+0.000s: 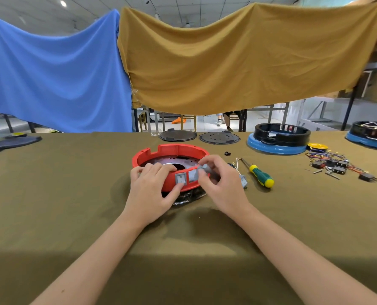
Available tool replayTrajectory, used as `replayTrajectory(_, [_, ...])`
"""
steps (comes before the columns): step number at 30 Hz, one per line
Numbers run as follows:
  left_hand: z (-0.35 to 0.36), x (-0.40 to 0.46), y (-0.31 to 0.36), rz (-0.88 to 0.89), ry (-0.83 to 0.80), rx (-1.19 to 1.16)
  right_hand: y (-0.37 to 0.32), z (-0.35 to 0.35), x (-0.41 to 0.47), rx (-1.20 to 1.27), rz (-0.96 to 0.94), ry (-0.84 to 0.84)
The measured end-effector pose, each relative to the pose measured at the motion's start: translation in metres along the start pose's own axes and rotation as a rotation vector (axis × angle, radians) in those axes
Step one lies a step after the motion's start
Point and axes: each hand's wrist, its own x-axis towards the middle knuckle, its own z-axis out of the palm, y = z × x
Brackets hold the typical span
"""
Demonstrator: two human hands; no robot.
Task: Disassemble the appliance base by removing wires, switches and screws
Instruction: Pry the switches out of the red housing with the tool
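Red round plastic appliance base point(172, 153) sits steadied by the left hand point(152, 186) curled over its near rim, while the right hand point(218, 179) pinches a grey rocker switch point(202, 170), apparently working it free.

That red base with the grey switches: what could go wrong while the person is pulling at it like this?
The right hand pinches a grey switch at the red base rim; if it pops free suddenly, it could fly off. The left hand steadies the base only from one side, so it might tip or slide. The screwdriver lies near the right wrist and could be knocked.
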Motion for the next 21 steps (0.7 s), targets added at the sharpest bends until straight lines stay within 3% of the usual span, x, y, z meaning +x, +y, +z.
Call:
replayTrajectory(4, [0.001,0.002,0.0,0.012,0.013,0.082,0.007,-0.01,0.008,-0.051,0.13,0.206])
replayTrajectory(8, [0.001,0.002,-0.001,0.033,0.05,0.041,0.021,-0.026,0.015,-0.114,0.391,0.35])
replayTrajectory(11, [0.0,0.002,-0.001,0.017,0.07,-0.023,0.03,-0.031,0.017,-0.204,0.507,0.325])
replayTrajectory(21, [0.0,0.001,0.0,-0.02,0.001,0.01,0.043,-0.03,0.022,-0.599,0.522,0.09])
